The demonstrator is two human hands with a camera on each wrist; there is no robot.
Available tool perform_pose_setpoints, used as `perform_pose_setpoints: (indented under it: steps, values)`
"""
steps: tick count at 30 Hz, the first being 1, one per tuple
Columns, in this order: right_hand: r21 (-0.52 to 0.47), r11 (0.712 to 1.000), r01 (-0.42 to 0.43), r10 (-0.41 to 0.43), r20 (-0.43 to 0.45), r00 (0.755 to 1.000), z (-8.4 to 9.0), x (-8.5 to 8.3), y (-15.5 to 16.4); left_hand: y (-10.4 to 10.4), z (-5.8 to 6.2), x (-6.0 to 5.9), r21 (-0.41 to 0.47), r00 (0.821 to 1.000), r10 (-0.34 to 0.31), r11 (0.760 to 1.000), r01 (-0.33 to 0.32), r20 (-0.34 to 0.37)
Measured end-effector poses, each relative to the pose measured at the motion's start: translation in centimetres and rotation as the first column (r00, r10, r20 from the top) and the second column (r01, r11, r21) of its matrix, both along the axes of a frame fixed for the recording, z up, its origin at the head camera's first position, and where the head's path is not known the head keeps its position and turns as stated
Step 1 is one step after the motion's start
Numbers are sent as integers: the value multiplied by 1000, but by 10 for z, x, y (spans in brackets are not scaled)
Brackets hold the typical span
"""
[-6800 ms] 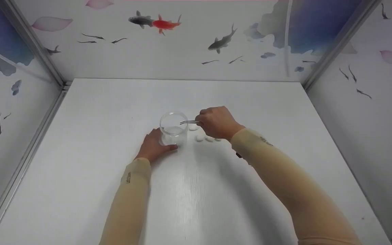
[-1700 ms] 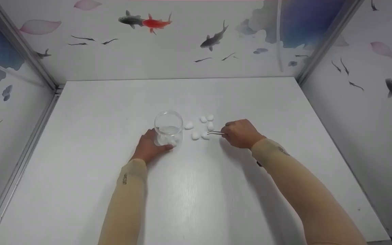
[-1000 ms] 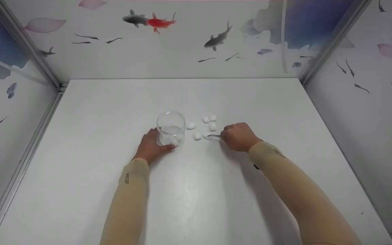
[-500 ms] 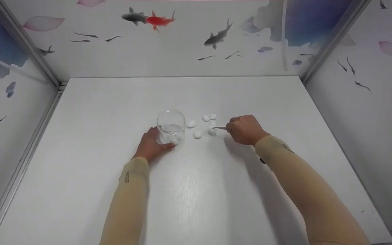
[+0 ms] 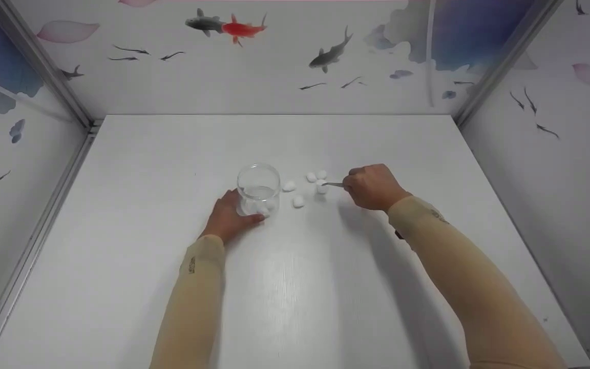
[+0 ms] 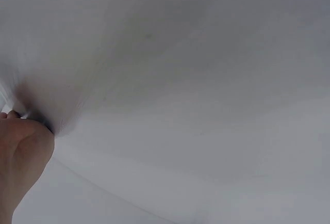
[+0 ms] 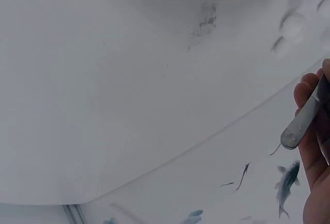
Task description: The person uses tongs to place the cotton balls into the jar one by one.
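Observation:
A clear glass jar stands mid-table with a few white balls inside. My left hand holds its base from the near left side. My right hand pinches metal tweezers whose tips reach a white ball; I cannot tell if that ball is off the table. Three more white balls lie close by: one beside the jar, one nearer me, one farther back. In the right wrist view the tweezers' rear end shows between the fingers.
The white table is enclosed by walls printed with fish, with metal corner posts at the back left and right. The left wrist view shows mostly blurred white surface and a bit of my left hand.
My right hand has moved away from me and slightly right, carrying the tweezers from the near ball cluster to a ball farther back. Left hand and jar stayed put.

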State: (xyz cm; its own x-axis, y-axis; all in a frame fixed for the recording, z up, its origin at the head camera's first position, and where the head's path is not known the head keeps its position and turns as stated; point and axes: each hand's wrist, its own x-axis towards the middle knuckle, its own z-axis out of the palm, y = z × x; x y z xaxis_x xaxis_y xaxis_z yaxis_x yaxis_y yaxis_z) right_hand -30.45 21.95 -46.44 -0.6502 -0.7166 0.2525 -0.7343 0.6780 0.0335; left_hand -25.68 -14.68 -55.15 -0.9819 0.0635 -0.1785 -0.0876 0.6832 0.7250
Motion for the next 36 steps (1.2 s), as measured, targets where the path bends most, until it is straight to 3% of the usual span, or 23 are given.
perform_pose_setpoints:
  steps: [8,21,36]
  values:
    - [24,1000,5,-4,-27,1000,21,-5,-13,0,0,-1,-10,1000,-8,1000,8,-13]
    - [28,998,-54,56,-79,995,56,-9,-67,1,1,-1,-29,1000,-20,999,20,-24]
    - [26,993,-114,116,-79,990,42,-3,-105,4,3,2,-12,1000,31,999,-31,1]
